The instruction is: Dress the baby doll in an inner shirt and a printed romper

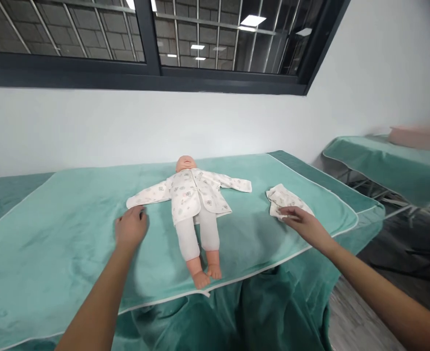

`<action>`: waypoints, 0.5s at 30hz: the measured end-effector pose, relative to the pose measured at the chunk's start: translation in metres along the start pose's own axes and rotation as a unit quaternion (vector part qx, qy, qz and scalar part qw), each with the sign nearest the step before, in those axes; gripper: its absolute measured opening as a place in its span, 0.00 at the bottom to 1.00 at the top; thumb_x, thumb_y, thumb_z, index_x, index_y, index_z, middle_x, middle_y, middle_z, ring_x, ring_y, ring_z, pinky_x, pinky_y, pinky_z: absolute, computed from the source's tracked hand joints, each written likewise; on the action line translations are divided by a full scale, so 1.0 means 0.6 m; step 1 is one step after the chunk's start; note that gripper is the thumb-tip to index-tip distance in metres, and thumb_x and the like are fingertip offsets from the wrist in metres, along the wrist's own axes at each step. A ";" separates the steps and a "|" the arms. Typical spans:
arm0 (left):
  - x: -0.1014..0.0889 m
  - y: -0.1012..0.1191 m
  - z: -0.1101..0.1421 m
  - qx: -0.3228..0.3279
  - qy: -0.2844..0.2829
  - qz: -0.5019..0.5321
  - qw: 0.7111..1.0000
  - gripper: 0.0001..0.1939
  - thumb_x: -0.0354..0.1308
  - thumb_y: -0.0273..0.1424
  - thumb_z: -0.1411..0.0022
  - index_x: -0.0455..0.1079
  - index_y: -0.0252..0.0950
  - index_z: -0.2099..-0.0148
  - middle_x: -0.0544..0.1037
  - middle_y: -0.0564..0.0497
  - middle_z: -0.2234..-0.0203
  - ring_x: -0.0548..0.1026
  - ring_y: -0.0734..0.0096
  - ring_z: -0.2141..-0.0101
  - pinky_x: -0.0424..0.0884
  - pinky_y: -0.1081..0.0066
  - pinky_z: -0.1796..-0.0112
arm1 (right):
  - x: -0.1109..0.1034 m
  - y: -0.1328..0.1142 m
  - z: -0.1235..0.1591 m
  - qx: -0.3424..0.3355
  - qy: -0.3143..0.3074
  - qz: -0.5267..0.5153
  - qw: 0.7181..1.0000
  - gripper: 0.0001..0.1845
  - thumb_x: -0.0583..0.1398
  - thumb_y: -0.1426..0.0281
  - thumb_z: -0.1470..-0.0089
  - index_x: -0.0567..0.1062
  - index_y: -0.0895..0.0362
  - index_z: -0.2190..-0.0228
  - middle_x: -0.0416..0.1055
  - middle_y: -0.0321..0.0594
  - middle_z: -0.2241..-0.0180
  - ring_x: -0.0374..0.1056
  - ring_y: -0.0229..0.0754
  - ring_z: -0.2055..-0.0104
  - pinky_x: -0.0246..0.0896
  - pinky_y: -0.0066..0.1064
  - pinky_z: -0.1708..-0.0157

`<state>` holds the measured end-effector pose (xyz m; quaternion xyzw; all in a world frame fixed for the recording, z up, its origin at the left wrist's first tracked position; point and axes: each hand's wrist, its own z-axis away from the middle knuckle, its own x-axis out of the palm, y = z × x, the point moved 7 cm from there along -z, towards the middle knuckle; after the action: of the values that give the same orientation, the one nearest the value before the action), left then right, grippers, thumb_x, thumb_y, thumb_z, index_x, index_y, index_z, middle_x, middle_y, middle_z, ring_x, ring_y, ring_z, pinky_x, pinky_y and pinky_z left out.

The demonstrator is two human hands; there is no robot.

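Observation:
A baby doll (207, 231) lies on its back, head toward the wall, in a white printed jacket (187, 195) and white leggings. Its sleeves are spread out to both sides, and the jacket front parts below the chest. My left hand (131, 226) rests beside the cuff of the left-side sleeve, fingers loosely bent and apart; no held thing shows. To the doll's right lies a folded, printed baby garment (286, 197). My right hand (302, 224) is at its near edge, with thumb and fingers around a bit of the cloth.
A light green blanket (72, 243) with white piping covers the table, over a darker green cloth (266, 312). Behind are a white wall (145, 126) and a barred window (218, 34). At right stands another green-covered table (375, 161) bearing a pink object (419, 136).

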<state>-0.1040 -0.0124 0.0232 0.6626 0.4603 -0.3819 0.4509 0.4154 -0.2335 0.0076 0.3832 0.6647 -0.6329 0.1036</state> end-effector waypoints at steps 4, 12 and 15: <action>-0.013 0.010 0.042 0.013 -0.003 0.009 1.000 0.20 0.45 0.31 0.35 0.71 0.35 0.46 0.75 0.42 0.46 0.71 0.52 0.46 0.64 0.57 0.48 | -0.024 -0.009 -0.074 -0.126 -0.015 0.275 0.953 0.22 0.56 0.69 0.47 0.72 0.52 0.50 0.70 0.49 0.44 0.64 0.58 0.42 0.61 0.49 0.46; -0.008 0.022 0.141 -0.004 -0.022 0.181 0.983 0.19 0.50 0.39 0.34 0.71 0.38 0.46 0.76 0.45 0.47 0.72 0.55 0.46 0.64 0.56 0.43 | 0.021 -0.055 -0.164 -0.168 -0.146 0.463 0.858 0.15 0.58 0.73 0.50 0.77 0.53 0.59 0.72 0.50 0.53 0.66 0.56 0.50 0.60 0.44 0.56; 0.002 0.052 0.157 -0.036 -0.089 0.311 0.946 0.26 0.53 0.45 0.37 0.66 0.37 0.41 0.78 0.46 0.52 0.75 0.58 0.52 0.67 0.58 0.46 | 0.050 -0.107 -0.158 -0.210 -0.130 0.386 0.889 0.09 0.59 0.68 0.47 0.77 0.53 0.63 0.70 0.48 0.54 0.66 0.54 0.51 0.61 0.43 0.53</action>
<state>-0.0824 -0.1069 0.0015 0.7191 0.2032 -0.2632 0.6102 0.3870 -0.1287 0.0546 0.4935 0.5622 -0.4326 0.5033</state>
